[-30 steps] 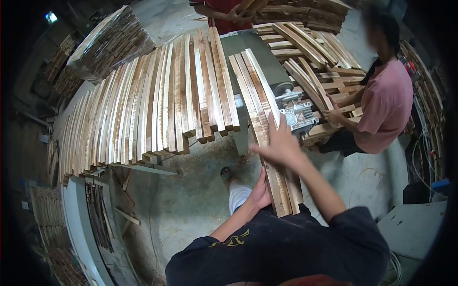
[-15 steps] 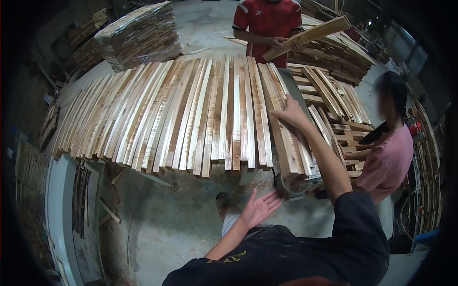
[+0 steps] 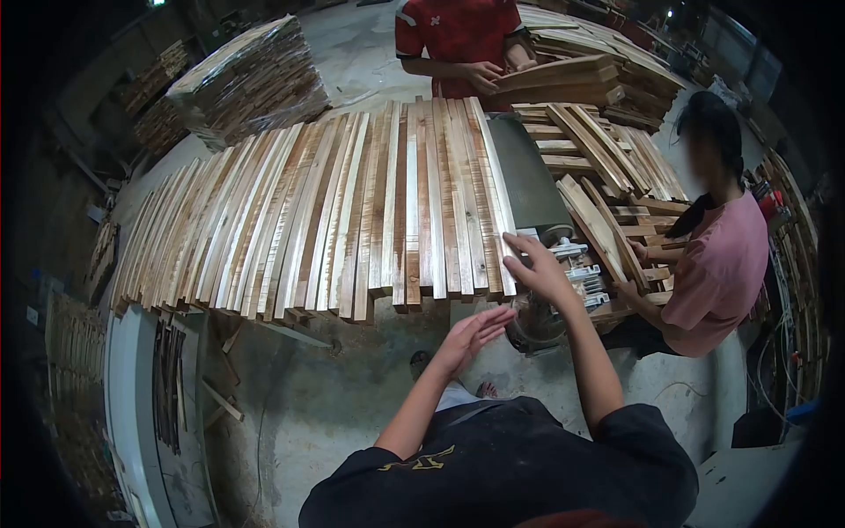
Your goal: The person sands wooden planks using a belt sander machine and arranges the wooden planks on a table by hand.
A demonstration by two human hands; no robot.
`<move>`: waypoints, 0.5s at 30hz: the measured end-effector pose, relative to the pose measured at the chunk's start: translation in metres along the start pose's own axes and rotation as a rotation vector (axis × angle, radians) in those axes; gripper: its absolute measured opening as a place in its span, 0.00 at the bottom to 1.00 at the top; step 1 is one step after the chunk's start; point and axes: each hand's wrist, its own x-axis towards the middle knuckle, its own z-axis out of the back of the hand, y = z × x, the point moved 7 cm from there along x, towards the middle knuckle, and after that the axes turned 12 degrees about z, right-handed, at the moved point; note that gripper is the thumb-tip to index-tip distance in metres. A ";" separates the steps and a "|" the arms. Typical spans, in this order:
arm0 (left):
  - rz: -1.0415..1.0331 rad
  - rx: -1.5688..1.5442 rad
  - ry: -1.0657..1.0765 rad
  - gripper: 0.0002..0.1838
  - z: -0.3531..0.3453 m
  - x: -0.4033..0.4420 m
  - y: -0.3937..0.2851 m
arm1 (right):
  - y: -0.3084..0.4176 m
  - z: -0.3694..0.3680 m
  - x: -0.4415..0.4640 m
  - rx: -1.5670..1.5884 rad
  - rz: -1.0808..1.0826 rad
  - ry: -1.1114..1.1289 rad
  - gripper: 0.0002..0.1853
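Note:
A long row of wooden strips (image 3: 308, 211) lies side by side on a raised surface in front of me. My right hand (image 3: 539, 271) has its fingers apart at the near right end of the row, against the side of the last strip (image 3: 493, 198). Below the near ends of the strips is my left hand (image 3: 471, 339), palm turned inward, fingers stretched out, holding nothing. Right of the row runs a dark green belt (image 3: 528, 176), with a metal motor part (image 3: 581, 273) beside its near end.
A person in a red shirt (image 3: 458, 40) holds wooden pieces (image 3: 563, 84) beyond the belt. Another in a pink shirt (image 3: 717, 264) handles strips over a stacked pile (image 3: 651, 224) at right. A wrapped wood stack (image 3: 251, 84) stands at back left.
The strips I carried now lie at the right end of the row. My left hand has let go of them and my right hand has opened beside them. The red-shirted person has lowered the wooden pieces.

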 end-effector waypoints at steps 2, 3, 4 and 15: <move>-0.001 0.059 -0.101 0.31 0.007 0.006 -0.012 | 0.004 0.011 -0.035 -0.106 0.054 -0.077 0.25; 0.019 0.095 -0.144 0.30 0.011 0.008 -0.015 | 0.000 0.014 -0.050 -0.174 0.065 -0.145 0.23; 0.024 0.082 -0.170 0.29 0.016 0.011 -0.015 | -0.006 0.014 -0.066 -0.220 0.041 -0.182 0.21; 0.020 0.016 -0.362 0.30 0.011 0.011 0.004 | -0.013 0.006 -0.108 -0.446 0.050 -0.179 0.18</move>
